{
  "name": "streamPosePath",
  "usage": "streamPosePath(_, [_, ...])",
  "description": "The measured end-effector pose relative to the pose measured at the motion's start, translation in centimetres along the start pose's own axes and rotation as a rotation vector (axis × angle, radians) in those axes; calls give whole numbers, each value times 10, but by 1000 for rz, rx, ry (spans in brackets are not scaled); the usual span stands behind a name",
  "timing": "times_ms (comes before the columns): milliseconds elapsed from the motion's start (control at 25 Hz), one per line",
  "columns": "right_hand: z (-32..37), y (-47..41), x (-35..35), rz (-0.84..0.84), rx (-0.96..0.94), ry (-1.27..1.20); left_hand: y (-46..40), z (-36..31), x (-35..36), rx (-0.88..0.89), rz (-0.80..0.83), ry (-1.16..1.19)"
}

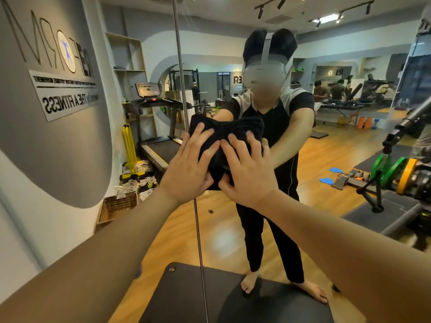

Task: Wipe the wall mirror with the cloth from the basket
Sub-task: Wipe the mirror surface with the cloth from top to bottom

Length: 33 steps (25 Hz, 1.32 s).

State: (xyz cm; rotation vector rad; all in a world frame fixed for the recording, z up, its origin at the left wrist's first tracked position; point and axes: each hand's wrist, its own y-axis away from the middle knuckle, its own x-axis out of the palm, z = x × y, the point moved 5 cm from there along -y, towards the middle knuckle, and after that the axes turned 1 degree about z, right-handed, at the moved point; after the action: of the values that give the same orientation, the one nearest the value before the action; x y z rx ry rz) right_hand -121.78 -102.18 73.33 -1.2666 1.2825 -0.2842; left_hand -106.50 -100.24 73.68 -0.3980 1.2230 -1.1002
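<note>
Currently both hands are pressing the dark cloth (225,145) flat against the wall mirror (326,159), right beside the vertical seam between panels. Left hand (189,169) and right hand (248,173) are lying side by side with fingers spread and straight, thumbs tucking under the cloth's lower edge. Wicker basket (116,206) is showing in the reflection, on the floor by the wall.

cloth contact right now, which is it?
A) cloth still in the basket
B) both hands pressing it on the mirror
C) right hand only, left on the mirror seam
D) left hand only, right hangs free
B: the left hand and the right hand both lie on the dark cloth, pressing it against the wall mirror.
</note>
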Motion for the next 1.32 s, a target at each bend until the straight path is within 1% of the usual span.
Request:
streamPosePath(120, [8,16,13,2,-54,7,24,-4,12,-23,13,48])
streamPosePath(240, [18,39,28,67,-80,12,51,-14,27,-18,78,49])
streamPosePath(320, [15,59,34,138,-105,56,64,-33,39,-11,119,65])
streamPosePath(400, [1,82,35,187,-143,100,71,-61,55,-16,141,91])
streamPosePath(600, [-65,141,19,174,-183,219,55,-150,91,-33,162,176])
streamPosePath(760, [-134,162,-22,152,-142,308,-1,-216,93,-19,121,266])
streamPosePath(880, [-182,145,-60,94,-119,420,-61,-243,77,-36,63,313])
streamPosePath(960, [-211,123,-87,41,-104,497,-105,-250,61,-28,15,315])
streamPosePath(1120, [-264,70,-147,-58,-36,613,-206,-249,23,63,-87,239])
streamPosePath(1200, [-288,43,-175,-99,33,623,-255,-246,-1,86,-127,197])
streamPosePath(1320, [-324,12,-213,-158,101,619,-319,-257,-27,81,-142,182])
